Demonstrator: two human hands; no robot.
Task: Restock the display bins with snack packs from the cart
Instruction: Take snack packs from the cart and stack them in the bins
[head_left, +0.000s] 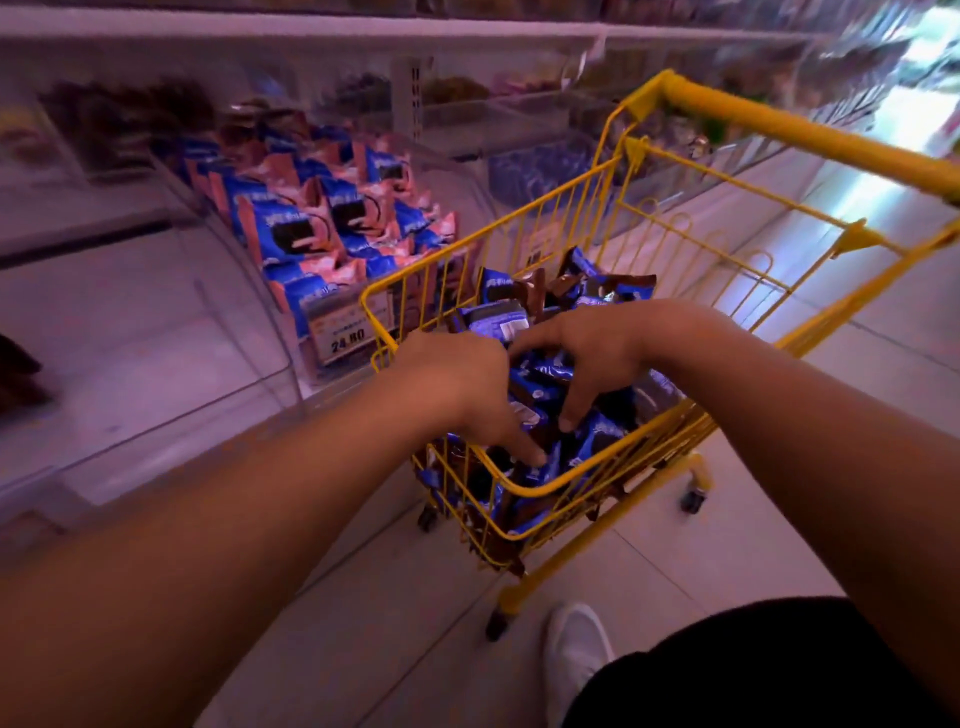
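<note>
Fingers of both hands reach down into the packs (540, 384) heaped in the cart (524, 491). Both bare forearms stretch forward from the lower corners and meet over the basket. Left hand (457, 384) lies palm down, fingers spread and extended onto the packs. Right hand (587, 353) arches above them, fingers apart, thumb tip pressing a pack. Blue and brown packs lie jumbled, pointing every way. More packs fill a clear bin (332, 228) just left of the cart.
</note>
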